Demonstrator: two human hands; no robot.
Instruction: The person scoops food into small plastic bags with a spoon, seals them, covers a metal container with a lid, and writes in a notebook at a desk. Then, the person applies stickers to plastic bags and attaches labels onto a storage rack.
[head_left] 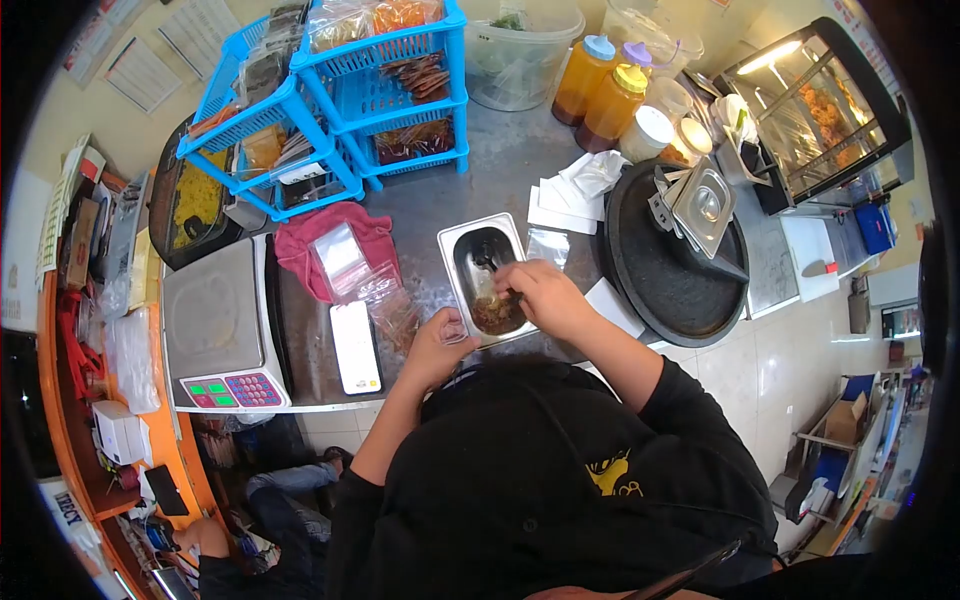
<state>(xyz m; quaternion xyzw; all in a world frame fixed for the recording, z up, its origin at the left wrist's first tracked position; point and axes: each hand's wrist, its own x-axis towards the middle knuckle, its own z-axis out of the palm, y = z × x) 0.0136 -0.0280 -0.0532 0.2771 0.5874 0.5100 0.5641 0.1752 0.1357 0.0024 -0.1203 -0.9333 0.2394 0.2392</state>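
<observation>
On the worktop [425, 215], steel pan [447, 250] part-full, brown mix [494, 315] remaining; my left fingers [440, 328] pinch a clear bag [455, 330], fill unclear; right fingers [514, 277] bunched, grip unclear.

Silver-grey pan [478, 224], bright blue rack [459, 90], pinkish-red cloth [296, 250], black tray [685, 305], black shirt [480, 450] with yellow print [608, 473]

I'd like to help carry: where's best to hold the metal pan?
Hold the metal pan by its two long edges, probably, one hand from the left, one from the right: it's an open box with a lip around it and brown stuff inside.
</observation>
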